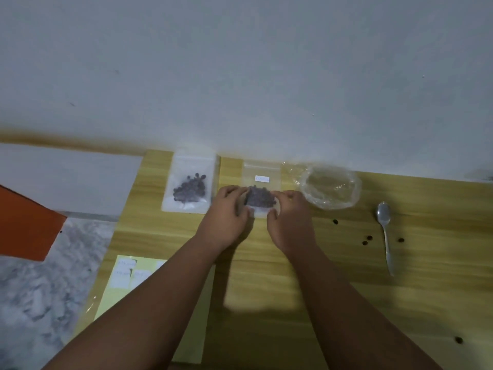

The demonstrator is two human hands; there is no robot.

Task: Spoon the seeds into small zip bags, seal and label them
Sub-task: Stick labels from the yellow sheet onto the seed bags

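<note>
In the middle of the frame, the left hand (226, 209) and the right hand (289, 217) are close together, and each pinches one lower side of a bag (262, 170) lying on the table (320, 289). The bag holds dark seeds (260, 199) and has a white label (262, 179). A second bag (190, 182) with seeds lies just left of it. The spoon (385, 231) lies at the right.

Home, likely: wood-grain table (426, 303), marble floor (40, 289), plain wall (240, 62).
</note>
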